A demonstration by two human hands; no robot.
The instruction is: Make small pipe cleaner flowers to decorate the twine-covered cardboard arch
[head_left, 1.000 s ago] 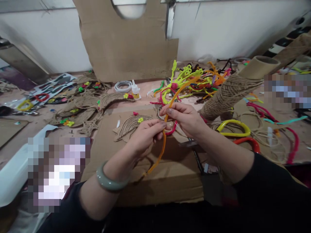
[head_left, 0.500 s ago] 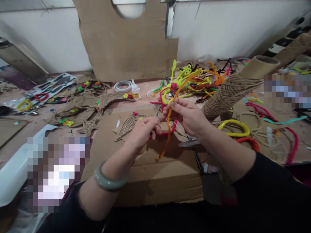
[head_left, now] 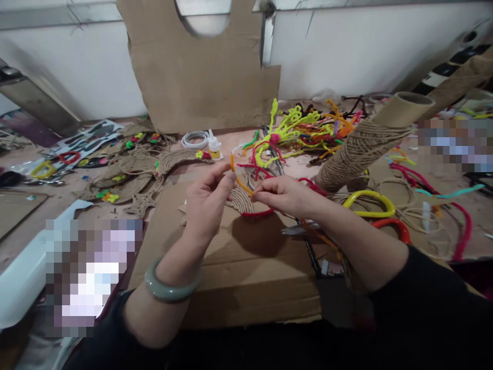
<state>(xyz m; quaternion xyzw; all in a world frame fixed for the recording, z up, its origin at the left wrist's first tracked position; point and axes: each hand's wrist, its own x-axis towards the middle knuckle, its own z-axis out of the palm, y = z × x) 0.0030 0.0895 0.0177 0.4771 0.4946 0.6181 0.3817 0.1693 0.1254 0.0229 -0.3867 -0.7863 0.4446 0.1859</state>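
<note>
An orange pipe cleaner (head_left: 242,186) stretches between both hands above the cardboard sheet (head_left: 215,288). My left hand (head_left: 210,200), with a green bangle (head_left: 171,288) at the wrist, pinches it near its upper end. Fingertips of my right hand (head_left: 279,195) are closed on it further along, and its tail (head_left: 323,239) hangs behind that wrist. Under the hands lies a coiled twine piece (head_left: 242,201), partly hidden. A red pipe cleaner (head_left: 257,212) curves beside it. Scissors blades (head_left: 296,229) show below my right hand, near a yellow handle loop (head_left: 372,204) and a red one (head_left: 400,229).
A twine-wrapped tube (head_left: 350,149) stands tilted at right, before a heap of coloured pipe cleaners (head_left: 319,123). A glue bottle (head_left: 214,146) and a white coil (head_left: 194,140) are at the back. Twine shapes (head_left: 127,164) crowd the left. Upright cardboard (head_left: 204,87) leans behind.
My left hand has risen and now pinches the orange pipe cleaner's end. My right hand has lowered; the strand runs between the hands instead of hanging down from the right.
</note>
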